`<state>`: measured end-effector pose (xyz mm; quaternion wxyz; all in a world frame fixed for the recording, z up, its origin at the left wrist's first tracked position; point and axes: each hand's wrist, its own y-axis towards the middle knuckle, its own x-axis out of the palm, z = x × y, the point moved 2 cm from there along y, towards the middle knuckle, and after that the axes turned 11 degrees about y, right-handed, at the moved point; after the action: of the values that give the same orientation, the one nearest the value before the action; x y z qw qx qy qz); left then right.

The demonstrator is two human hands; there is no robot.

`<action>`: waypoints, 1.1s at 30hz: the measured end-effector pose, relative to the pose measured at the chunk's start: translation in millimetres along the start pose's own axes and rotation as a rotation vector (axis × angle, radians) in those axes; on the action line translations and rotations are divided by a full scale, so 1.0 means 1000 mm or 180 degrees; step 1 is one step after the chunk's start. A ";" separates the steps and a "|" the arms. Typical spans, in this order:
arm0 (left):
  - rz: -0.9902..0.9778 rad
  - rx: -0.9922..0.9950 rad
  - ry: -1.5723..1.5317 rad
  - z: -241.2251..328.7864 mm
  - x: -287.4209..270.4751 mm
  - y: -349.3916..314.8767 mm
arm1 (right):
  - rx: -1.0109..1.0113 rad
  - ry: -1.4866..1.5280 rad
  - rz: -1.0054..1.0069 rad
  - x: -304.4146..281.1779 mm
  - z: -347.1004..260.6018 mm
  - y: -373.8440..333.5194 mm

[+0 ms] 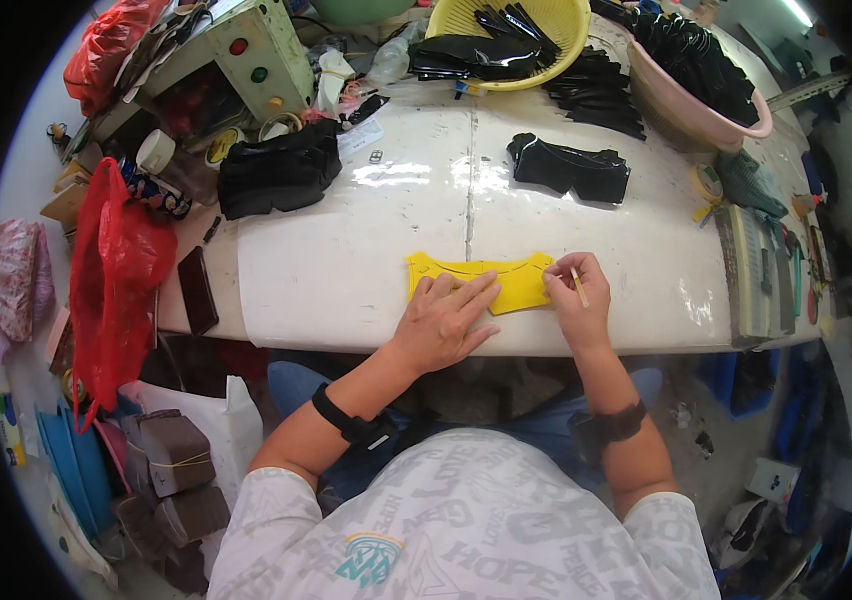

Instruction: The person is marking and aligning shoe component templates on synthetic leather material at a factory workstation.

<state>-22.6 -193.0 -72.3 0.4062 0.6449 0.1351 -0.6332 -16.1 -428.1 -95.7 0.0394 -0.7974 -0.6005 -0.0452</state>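
Observation:
A yellow cut piece (521, 290) with a curved top edge and dark line marks lies flat at the table's near edge. My left hand (449, 318) rests on it, fingers stretched out and pressing its left half. At its right end, my right hand (580, 297) is closed in a pinch around a thin, pale pen-like stick (579, 287). The stick's lower part is hidden by the fingers. Farther off, a stack of glossy black cut pieces (571, 170) sits to the right, and a larger black stack (281, 170) to the left.
A yellow basket (571, 40) and a pink basin (691, 115), both holding black pieces, stand at the back. On the left are a red bag (116, 290), a phone (198, 290) and a machine box (261, 60). A tool tray (751, 275) lies at right.

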 end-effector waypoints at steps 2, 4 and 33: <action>0.0189 -0.0053 -0.0110 -0.004 0.001 0.000 | -0.0401 -0.1057 0.0161 0.004 -0.002 -0.006; 0.0275 -0.0090 -0.0223 -0.005 0.000 -0.001 | -0.0620 -0.1300 0.0263 0.003 -0.001 -0.005; -0.0448 -0.1762 -0.2284 -0.074 -0.022 -0.057 | -0.0547 -0.0571 -0.0349 0.003 0.009 -0.061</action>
<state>-12.7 -97.6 -81.5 0.5403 0.2413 0.1934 -0.7826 -73.4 -407.1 -103.6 -0.0854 -0.7646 -0.6382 -0.0270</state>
